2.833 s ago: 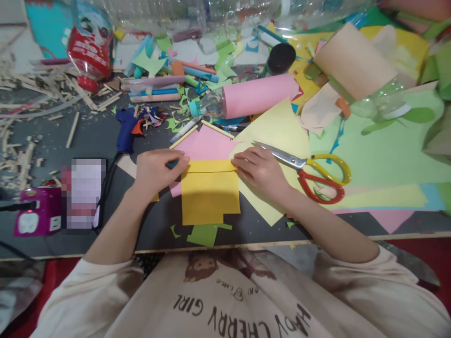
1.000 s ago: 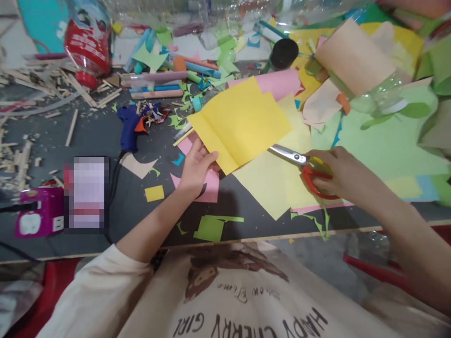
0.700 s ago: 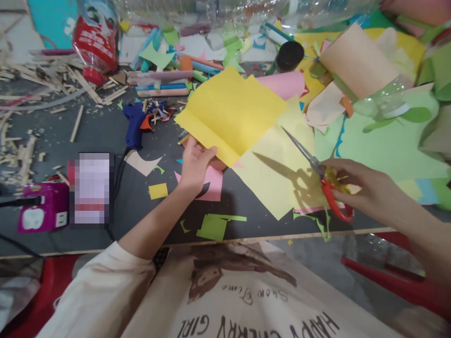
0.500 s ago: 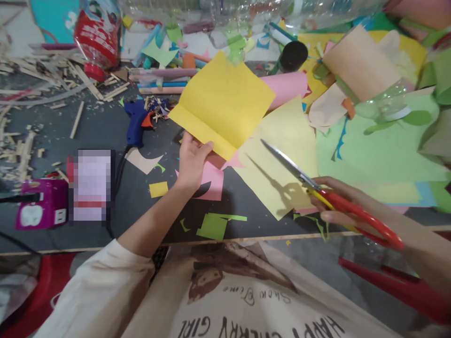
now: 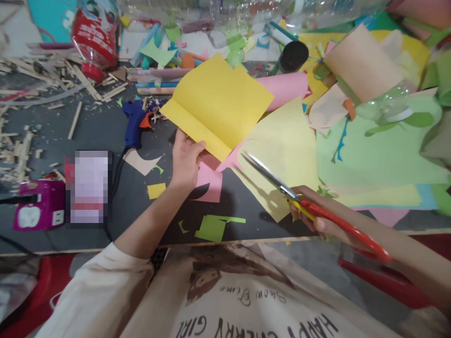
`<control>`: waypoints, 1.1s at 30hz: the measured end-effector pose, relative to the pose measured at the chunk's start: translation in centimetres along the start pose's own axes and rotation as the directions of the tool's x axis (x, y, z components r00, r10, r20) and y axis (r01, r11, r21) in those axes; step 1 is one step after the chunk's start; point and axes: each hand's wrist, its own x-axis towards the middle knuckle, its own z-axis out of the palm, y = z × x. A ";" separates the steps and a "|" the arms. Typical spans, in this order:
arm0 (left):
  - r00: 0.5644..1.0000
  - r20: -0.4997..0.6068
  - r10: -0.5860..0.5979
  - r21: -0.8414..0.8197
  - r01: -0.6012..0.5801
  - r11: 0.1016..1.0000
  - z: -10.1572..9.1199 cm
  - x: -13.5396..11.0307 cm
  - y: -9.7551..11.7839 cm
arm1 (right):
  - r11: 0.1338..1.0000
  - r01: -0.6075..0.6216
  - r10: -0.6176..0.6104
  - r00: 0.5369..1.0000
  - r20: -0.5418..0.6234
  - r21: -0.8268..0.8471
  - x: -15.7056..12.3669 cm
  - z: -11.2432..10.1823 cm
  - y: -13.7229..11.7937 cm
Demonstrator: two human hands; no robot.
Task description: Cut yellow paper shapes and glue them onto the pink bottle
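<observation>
My left hand (image 5: pixel 185 159) pinches the near corner of a yellow paper sheet (image 5: pixel 218 105) and holds it raised over the dark table; a fold line runs along its lower edge. My right hand (image 5: pixel 322 213) grips scissors (image 5: pixel 299 199) with red and yellow handles. Their steel blades are nearly together and point up-left toward the sheet's lower corner, a short gap away. Under the hands lie a pink paper piece (image 5: pixel 209 176) and a pale yellow sheet (image 5: pixel 283 150).
A blue glue gun (image 5: pixel 134 123) lies left of the sheet, its cable running toward a purple power strip (image 5: pixel 37 211). A pink paper roll (image 5: pixel 287 87), a black-capped bottle (image 5: pixel 292 55), wooden sticks (image 5: pixel 42 80) and green sheets (image 5: pixel 380 150) crowd the table. The table edge (image 5: pixel 225 241) is near my body.
The yellow sheet was lifted off the table by my left hand. My right hand picked up the scissors and brought them down-left, with the blades pointing at the sheet.
</observation>
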 end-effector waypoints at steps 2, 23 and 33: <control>1.000 0.016 -0.003 -0.004 0.003 1.000 0.0 0.0 0.0 | 0.998 -0.008 0.005 0.998 0.059 0.060 0.4 0.1 -0.4; 0.997 0.061 -0.039 -0.031 0.041 0.999 0.3 -0.5 0.1 | 0.937 -0.059 -0.006 0.983 0.185 0.345 3.1 2.0 -2.7; 0.996 0.071 -0.047 -0.015 0.048 0.999 0.2 -0.5 0.0 | 0.947 -0.055 -0.002 0.984 0.177 0.318 3.5 2.0 -2.8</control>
